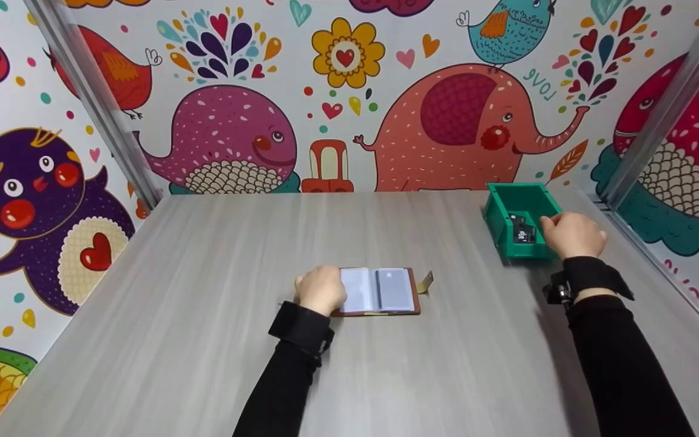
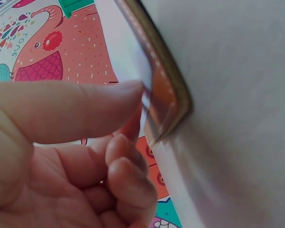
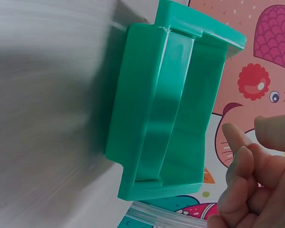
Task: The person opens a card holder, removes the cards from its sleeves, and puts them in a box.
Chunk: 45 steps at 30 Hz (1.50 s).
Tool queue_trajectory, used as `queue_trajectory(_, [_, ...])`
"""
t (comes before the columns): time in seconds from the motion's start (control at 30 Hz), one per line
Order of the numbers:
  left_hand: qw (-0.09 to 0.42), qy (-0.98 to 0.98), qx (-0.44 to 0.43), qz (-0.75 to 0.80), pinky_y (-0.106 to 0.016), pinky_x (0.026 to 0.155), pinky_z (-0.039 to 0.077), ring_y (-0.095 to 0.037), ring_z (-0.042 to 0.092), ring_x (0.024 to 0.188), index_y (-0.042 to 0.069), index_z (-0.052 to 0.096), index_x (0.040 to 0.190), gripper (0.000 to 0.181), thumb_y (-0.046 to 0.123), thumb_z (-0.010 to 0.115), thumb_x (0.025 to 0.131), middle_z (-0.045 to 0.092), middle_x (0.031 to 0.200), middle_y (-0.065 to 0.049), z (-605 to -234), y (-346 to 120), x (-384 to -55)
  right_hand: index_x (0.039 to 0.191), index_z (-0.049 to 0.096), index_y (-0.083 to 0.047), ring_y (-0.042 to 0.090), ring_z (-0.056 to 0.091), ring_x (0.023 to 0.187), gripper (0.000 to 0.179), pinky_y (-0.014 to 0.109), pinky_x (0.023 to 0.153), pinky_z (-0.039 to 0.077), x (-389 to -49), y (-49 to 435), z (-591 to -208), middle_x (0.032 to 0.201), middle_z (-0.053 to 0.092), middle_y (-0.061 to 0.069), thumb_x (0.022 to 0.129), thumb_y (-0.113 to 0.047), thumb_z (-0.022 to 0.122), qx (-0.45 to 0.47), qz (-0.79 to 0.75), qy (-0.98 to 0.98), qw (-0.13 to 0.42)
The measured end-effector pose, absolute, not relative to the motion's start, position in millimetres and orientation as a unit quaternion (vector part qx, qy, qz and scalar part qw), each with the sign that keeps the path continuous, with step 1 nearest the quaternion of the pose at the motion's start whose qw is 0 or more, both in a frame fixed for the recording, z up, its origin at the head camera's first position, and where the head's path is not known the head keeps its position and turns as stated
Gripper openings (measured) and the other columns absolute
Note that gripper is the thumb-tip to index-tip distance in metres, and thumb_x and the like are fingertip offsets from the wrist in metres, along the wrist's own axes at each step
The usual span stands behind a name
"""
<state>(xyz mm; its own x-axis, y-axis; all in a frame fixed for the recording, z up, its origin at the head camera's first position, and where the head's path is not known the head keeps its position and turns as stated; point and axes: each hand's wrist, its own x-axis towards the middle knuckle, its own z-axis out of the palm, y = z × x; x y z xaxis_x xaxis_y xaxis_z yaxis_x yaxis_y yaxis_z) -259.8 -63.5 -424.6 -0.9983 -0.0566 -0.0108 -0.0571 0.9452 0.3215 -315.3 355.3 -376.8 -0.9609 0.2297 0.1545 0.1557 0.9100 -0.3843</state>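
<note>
A brown card holder (image 1: 415, 303) lies spread on the table with whitish clear sleeves showing. My left hand (image 1: 320, 290) is at its left side. In the left wrist view, the thumb and index finger pinch a clear sleeve (image 2: 126, 57) near the stitched brown corner (image 2: 166, 92). To the right, my right hand (image 1: 575, 235) hovers at the near right rim of a green bin (image 1: 510, 252). Its fingers (image 3: 240, 166) are loosely bent, with no object visible between thumb and index. Small black flat cards (image 1: 523, 233) with white print lie inside the bin.
A strap with a snap (image 1: 425, 283) sticks out from the holder's right edge. Printed cartoon panels (image 1: 446, 133) rise behind the table (image 1: 204, 364). Metal posts (image 1: 659, 115) stand at the left and right corners.
</note>
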Motion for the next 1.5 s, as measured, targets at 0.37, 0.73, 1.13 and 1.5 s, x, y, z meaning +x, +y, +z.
queue_trajectory(0.37, [0.005, 0.987, -0.028, 0.160, -0.046, 0.084, 0.041, -0.032, 0.064, 0.093, 0.005, 0.072, 0.094, 0.015, 0.005, 0.066, 0.080, 0.070, 0.104, -0.012, -424.0, -62.9, -259.2, 0.115, 0.064, 0.008, 0.048, 0.053, 0.101, 0.050, 0.060, 0.087, 0.034, -310.5, 345.8, -373.1, 0.109, 0.063, 0.029, 0.104, -0.037, 0.045, -0.078, 0.196, -0.971, 0.113])
queue_trajectory(0.73, [0.002, 0.987, -0.027, 0.161, -0.046, 0.082, 0.041, -0.032, 0.064, 0.092, 0.005, 0.072, 0.093, 0.014, 0.006, 0.065, 0.081, 0.070, 0.103, -0.012, -425.4, -63.9, -259.8, 0.108, 0.070, 0.006, 0.043, 0.056, 0.093, 0.042, 0.060, 0.085, 0.033, -303.0, 323.3, -366.3, 0.095, 0.067, 0.024, 0.103, -0.031, 0.051, -0.015, 0.218, -0.963, 0.155])
queue_trajectory(1.13, [0.011, 0.986, -0.030, 0.165, -0.046, 0.084, 0.040, -0.032, 0.064, 0.093, 0.006, 0.071, 0.092, 0.012, 0.006, 0.066, 0.081, 0.070, 0.103, -0.011, -425.0, -63.2, -260.1, 0.095, 0.074, 0.002, 0.037, 0.057, 0.083, 0.034, 0.059, 0.082, 0.034, -294.8, 301.3, -365.8, 0.070, 0.064, 0.010, 0.101, -0.027, 0.057, 0.034, 0.230, -0.954, 0.187])
queue_trajectory(1.5, [0.011, 0.987, -0.029, 0.159, -0.046, 0.083, 0.041, -0.031, 0.064, 0.094, 0.006, 0.072, 0.094, 0.015, 0.006, 0.065, 0.081, 0.070, 0.103, -0.011, -425.6, -63.7, -260.7, 0.097, 0.076, 0.000, 0.029, 0.058, 0.077, 0.032, 0.041, 0.067, 0.035, -284.1, 266.9, -366.4, 0.079, 0.068, 0.012, 0.099, -0.029, 0.061, 0.086, 0.233, -0.948, 0.199])
